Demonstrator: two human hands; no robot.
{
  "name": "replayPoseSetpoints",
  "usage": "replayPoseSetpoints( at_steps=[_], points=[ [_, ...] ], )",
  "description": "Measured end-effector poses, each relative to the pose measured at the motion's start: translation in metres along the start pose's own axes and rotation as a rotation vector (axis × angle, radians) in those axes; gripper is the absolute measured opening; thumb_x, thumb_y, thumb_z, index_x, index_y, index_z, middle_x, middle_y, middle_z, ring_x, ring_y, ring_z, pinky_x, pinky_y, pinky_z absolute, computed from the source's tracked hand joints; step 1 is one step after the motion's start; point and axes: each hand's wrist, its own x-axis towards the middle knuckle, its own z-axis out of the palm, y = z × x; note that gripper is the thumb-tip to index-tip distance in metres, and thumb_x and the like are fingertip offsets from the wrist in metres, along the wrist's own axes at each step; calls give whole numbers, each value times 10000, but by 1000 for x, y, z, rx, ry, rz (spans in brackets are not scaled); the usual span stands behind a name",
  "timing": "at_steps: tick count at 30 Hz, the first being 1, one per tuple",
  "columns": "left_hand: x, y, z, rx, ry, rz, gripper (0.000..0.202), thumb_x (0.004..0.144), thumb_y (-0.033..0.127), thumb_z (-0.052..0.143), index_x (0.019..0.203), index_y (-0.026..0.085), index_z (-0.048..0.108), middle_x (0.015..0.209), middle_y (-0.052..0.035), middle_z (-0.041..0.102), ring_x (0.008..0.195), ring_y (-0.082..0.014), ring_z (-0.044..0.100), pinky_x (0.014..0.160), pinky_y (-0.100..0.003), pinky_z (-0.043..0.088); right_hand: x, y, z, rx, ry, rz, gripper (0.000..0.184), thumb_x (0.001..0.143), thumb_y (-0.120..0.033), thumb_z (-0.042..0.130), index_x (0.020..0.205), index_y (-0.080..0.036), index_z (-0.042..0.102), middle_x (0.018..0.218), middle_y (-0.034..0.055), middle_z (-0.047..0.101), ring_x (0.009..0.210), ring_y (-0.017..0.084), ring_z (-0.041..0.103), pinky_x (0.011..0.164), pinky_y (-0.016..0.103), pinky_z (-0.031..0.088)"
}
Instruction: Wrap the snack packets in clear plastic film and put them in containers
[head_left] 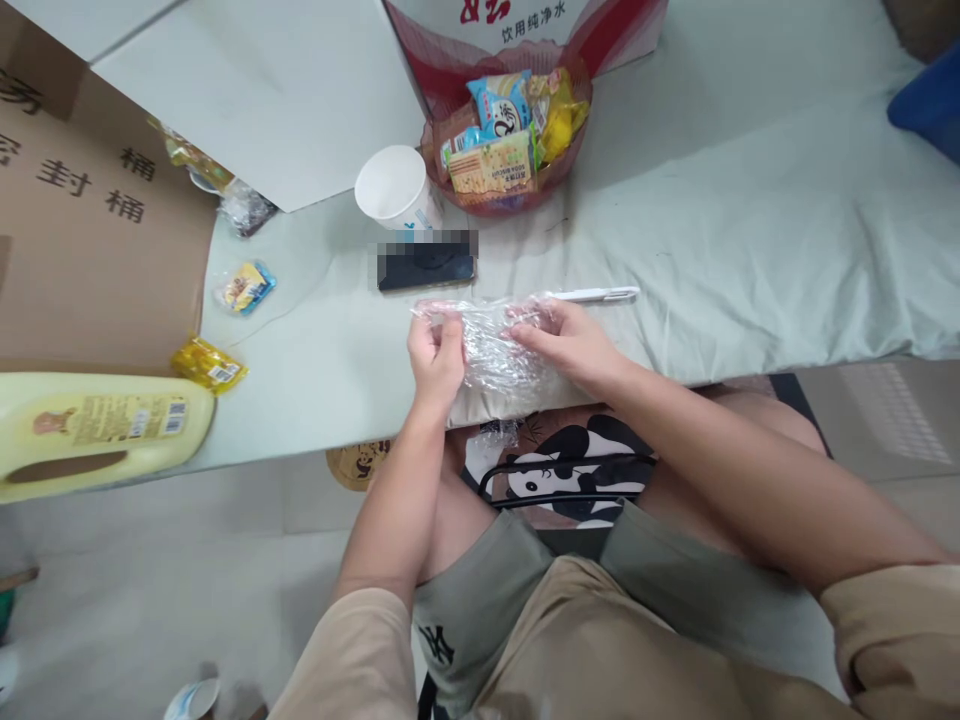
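Note:
A crumpled sheet of clear plastic film [499,355] is stretched between my two hands at the near edge of the cloth-covered table. My left hand [436,350] pinches its left side, thumb on top. My right hand [570,340] grips its right side, with the thumb pointing left across the film. Just beyond my right hand lies a slim white tool [604,295], its other end hidden by the hand and film. A dark phone-like slab [426,264], partly blurred out, lies beyond my left hand.
Behind stand a white paper cup [394,188] and a pink bowl [559,175] of wrapped snacks. At left are a cardboard box [97,270], a yellow jug [187,425] and small packets [249,287]. A blue object [930,105] sits at far right.

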Motion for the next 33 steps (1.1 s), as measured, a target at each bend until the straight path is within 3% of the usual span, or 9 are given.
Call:
replayPoseSetpoints(
  at_steps=[2,5,12,17,22,25,28,30,33],
  points=[
    [-3,1,1,-6,-67,-23,520,792,724,720,863,235,557,480,92,424,373,-66,391,379,-217,274,0,-1,0,-26,31,-33,224,783,-370,782,847,-172,699,737,8,661,670,129,581,651,285,471],
    [-1,1,1,-12,-56,-25,513,791,723,722,859,240,564,476,96,411,371,-61,385,377,-207,270,1,-5,-6,-37,87,-24,275,782,-420,779,716,-172,681,646,1,612,574,107,524,566,273,424],
    [6,0,-3,-44,39,-83,534,751,710,768,846,225,566,508,100,388,375,-43,355,359,-194,251,7,-11,-25,99,315,-9,274,822,-461,732,772,-207,642,705,6,665,542,89,547,503,225,418],
    [4,0,-3,-44,55,-111,500,785,677,761,845,226,555,510,100,380,369,-43,347,353,-197,233,4,-8,-20,176,166,74,277,811,-448,744,940,-223,646,910,27,722,725,126,655,643,250,532],
    [2,-1,-2,-46,-11,-116,494,787,677,761,889,235,567,491,99,383,347,-54,361,345,-210,221,-1,-6,-10,-58,-94,87,197,779,-356,764,795,-182,675,711,6,640,630,120,538,583,267,431],
    [2,0,-3,-96,-41,-126,534,752,672,797,984,247,571,510,97,439,357,-58,402,365,-202,251,-1,-5,-10,-110,-32,13,186,823,-354,698,754,-184,671,648,-16,585,591,114,490,589,280,405],
    [3,2,-6,-152,-147,-146,635,687,634,864,1119,254,592,583,63,558,420,-95,520,412,-216,358,1,-5,-13,-136,88,-51,153,838,-335,667,793,-189,677,639,-28,576,585,114,495,614,287,421],
    [4,2,-9,-154,-220,-154,627,664,589,893,1114,244,625,638,30,624,469,-114,575,446,-227,415,1,-5,-15,-179,111,-62,145,843,-330,655,832,-188,688,643,-26,588,583,117,507,621,293,437],
    [5,2,-10,-147,-234,-145,526,678,576,885,1011,240,656,669,15,660,488,-110,587,440,-215,419,0,-4,-19,-217,115,-106,216,821,-335,694,983,-193,699,777,3,685,666,141,596,685,318,498]
  ],
)
